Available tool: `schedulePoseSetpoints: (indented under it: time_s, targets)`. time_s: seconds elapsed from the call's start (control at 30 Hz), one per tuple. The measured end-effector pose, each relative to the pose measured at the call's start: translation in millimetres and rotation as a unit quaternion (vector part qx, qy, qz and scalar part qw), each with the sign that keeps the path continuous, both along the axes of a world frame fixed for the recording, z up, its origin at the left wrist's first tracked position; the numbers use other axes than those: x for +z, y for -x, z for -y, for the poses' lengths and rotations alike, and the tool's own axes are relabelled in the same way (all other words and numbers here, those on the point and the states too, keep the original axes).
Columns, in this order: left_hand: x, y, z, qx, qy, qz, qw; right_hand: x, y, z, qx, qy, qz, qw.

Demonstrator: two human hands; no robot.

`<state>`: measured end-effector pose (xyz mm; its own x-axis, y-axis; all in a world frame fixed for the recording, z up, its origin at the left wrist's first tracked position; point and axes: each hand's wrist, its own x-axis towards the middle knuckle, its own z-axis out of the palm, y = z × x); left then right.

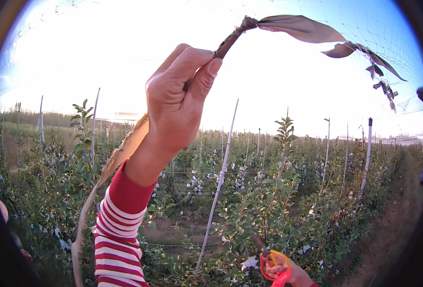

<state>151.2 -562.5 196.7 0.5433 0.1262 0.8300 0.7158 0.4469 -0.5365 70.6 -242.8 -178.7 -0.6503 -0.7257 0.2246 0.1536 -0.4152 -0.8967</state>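
My left hand (175,98), raised high in front of me, is closed in a pinch on a long brown fabric strip (302,28). From the pinch the strip runs up to a knot, then right in twisted, ragged pieces against the netting. A paler length of strip (130,141) passes behind my left wrist and hangs down along the striped sleeve. Low at the right, my right hand (295,273) is closed on scissors (271,260) with red and orange loop handles. Their dark blades point up and left, well apart from the strip.
Fine netting (374,28) spreads overhead at the upper right. Leafy young trees (269,205) with white pieces among them stand in rows, with a leaning pole (218,186) before me and horizontal wires. A dirt path (393,215) runs along the right.
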Motion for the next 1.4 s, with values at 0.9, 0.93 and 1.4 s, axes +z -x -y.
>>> schedulePoseSetpoints:
  time_s: [0.9,0.93,1.4]
  targets:
    - [-53,-44,-17,-0.289,0.089,0.367,0.879,351,-121,92,-0.400,-0.179,-0.787,0.435]
    - [-52,-42,-17,-0.302,0.091,0.369,0.874,353,-124,91,-0.397,-0.197,-0.780,0.442]
    - [-54,-36,-15,-0.271,0.067,0.265,0.923,346,-139,93,-0.378,-0.205,-0.815,0.389]
